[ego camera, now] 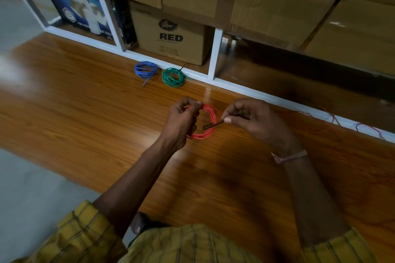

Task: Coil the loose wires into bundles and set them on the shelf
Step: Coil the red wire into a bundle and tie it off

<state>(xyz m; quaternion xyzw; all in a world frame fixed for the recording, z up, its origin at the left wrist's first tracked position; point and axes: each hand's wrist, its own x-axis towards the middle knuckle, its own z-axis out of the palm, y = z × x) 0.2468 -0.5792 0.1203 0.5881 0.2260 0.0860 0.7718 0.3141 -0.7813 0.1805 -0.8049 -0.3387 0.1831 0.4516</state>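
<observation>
Yellow checked sleeves (89,235) frame both hands at the red coiled wire bundle (208,121).
Left hand (181,121) grips the coil above the wooden shelf board (85,92); right hand (254,119) pinches a thin dark tie (211,125) at it. Beyond the coil lie green (173,77) and blue (145,69) bundles.

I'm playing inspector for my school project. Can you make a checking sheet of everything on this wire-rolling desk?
Surface: glossy wooden top, with reflections.
Job's things: red coil held above the wood; blue coil and green coil lie side by side near the white shelf frame.
Clutter: nothing seen.
Grippers: left hand grips the red coil; right hand pinches a thin dark tie across it.
Cables: loose red wire trails along the frame at right.
Surroundings: cardboard boxes, one marked RED, fill the shelf.
</observation>
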